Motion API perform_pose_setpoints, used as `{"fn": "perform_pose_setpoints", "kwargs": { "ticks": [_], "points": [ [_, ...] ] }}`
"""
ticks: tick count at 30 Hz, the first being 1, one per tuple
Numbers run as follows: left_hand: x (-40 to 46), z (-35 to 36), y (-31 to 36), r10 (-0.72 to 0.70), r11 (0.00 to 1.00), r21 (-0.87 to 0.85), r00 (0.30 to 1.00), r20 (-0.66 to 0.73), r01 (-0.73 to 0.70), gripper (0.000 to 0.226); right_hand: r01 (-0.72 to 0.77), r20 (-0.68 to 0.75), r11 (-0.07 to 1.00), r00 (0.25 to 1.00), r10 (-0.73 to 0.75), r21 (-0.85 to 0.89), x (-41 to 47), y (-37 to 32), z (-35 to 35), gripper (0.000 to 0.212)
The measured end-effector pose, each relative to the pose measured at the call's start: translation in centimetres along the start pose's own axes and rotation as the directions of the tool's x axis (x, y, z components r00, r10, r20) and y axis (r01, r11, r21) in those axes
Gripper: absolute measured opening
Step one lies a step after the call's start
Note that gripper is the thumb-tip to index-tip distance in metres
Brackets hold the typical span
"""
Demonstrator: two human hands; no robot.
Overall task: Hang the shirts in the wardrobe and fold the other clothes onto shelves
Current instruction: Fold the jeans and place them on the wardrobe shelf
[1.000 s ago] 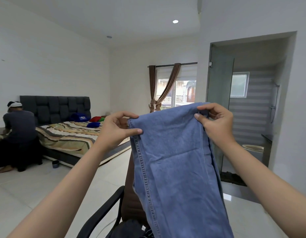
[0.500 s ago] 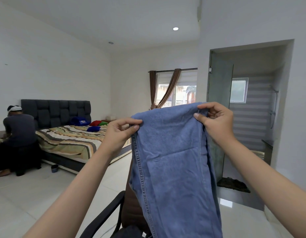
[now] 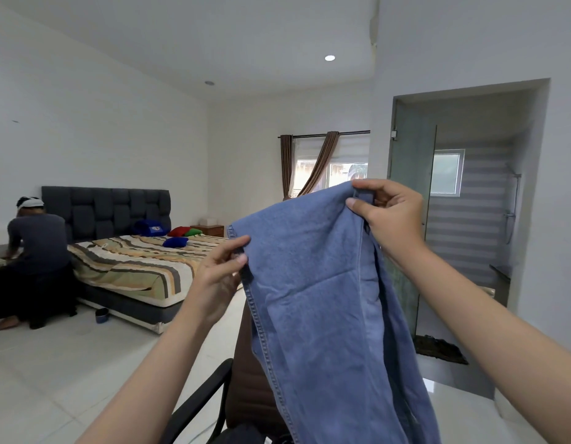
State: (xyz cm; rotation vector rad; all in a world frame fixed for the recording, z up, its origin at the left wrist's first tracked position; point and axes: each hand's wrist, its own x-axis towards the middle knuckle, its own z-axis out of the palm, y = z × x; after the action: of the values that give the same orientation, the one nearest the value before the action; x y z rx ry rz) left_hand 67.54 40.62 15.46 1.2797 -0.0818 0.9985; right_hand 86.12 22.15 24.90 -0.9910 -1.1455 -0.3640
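A pair of blue jeans [image 3: 319, 302] hangs in front of me, held up by its top edge. My left hand [image 3: 221, 274] pinches the left seam edge, lower than the other side. My right hand [image 3: 389, 216] grips the upper right corner, fingers curled round the cloth. The jeans' lower end runs out of the frame at the bottom. No wardrobe or shelf is in view.
A brown office chair [image 3: 245, 379] with black armrests stands right below the jeans, dark clothes on its seat. A bed [image 3: 143, 267] lies at left, a person [image 3: 34, 261] crouched beside it. A glass door [image 3: 409, 193] opens to a bathroom at right.
My left hand has slid down the left edge of the jeans, so the top edge now slopes. My view has tilted upward. My right hand keeps its grip.
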Motion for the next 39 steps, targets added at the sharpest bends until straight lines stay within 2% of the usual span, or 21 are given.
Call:
{"fn": "perform_pose_setpoints", "kwargs": {
  "ticks": [4, 7, 10, 12, 14, 16, 21, 29, 32, 34, 36, 39],
  "points": [
    [-2.5, 0.4, -3.0, -0.132, 0.984, -0.1, 0.984, 0.119, 0.145, 0.063, -0.013, 0.008, 1.0, 1.0, 0.013, 0.015, 0.7, -0.6, 0.1, 0.035],
    [-2.7, 1.1, -4.1, -0.103, 0.984, -0.139, 0.991, 0.092, 0.115, 0.055, -0.032, 0.033, 0.999, 0.999, 0.031, 0.025, 1.2, -0.8, 0.0, 0.036],
    [-1.9, 2.4, -4.2, -0.029, 0.998, -0.052, 0.999, 0.02, 0.03, 0.047, -0.048, 0.036, 0.998, 0.998, 0.047, 0.035, 1.2, -1.0, -0.4, 0.034],
    [-1.3, 3.3, -4.3, 0.061, 0.995, 0.078, 0.998, -0.033, -0.058, 0.038, -0.058, 0.031, 0.998, 0.998, 0.057, 0.035, 1.2, -1.1, -0.8, 0.034],
    [-1.0, 4.2, -4.1, 0.135, 0.978, 0.167, 0.989, -0.062, -0.123, 0.029, -0.06, 0.023, 0.998, 0.998, 0.06, 0.026, 1.2, -1.1, -1.4, 0.034],
    [-0.8, 5.0, -3.6, 0.168, 0.966, 0.211, 0.984, -0.062, -0.152, 0.029, -0.063, 0.01, 0.998, 0.998, 0.063, 0.008, 1.2, -1.0, -2.3, 0.034],
    [-0.5, 5.4, -1.6, 0.136, 0.94, 0.309, 0.99, 0.042, -0.142, 0.039, -0.08, -0.003, 0.996, 0.997, 0.08, -0.029, 0.7, -0.4, -4.1, 0.032],
    [0.2, 7.6, 1.6, 0.006, 0.955, 0.292, 0.993, 0.114, -0.039, 0.043, -0.128, -0.009, 0.992, 0.992, 0.128, -0.006, 0.5, 0.5, -7.3, 0.031],
    [0.7, 8.8, 2.3, 0.022, 0.933, 0.358, 0.998, 0.066, -0.044, 0.044, -0.192, 0.072, 0.977, 0.98, 0.186, 0.096, 0.2, 0.5, -8.7, 0.038],
    [1.2, 9.5, 2.7, 0.045, 0.908, 0.412, 0.996, 0.073, -0.071, 0.045, -0.255, 0.11, 0.956, 0.964, 0.241, 0.143, -0.1, 0.8, -9.6, 0.053],
    [1.7, 10.2, 3.0, 0.051, 0.888, 0.452, 0.994, 0.093, -0.088, 0.047, -0.267, 0.049, 0.955, 0.964, 0.263, 0.127, -1.2, 1.3, -10.0, 0.07],
    [2.1, 11.4, 3.5, 0.059, 0.866, 0.486, 0.99, 0.131, -0.116, 0.051, -0.212, -0.073, 0.977, 0.974, 0.213, 0.009, -3.9, 2.4, -9.5, 0.078]
  ]
}}
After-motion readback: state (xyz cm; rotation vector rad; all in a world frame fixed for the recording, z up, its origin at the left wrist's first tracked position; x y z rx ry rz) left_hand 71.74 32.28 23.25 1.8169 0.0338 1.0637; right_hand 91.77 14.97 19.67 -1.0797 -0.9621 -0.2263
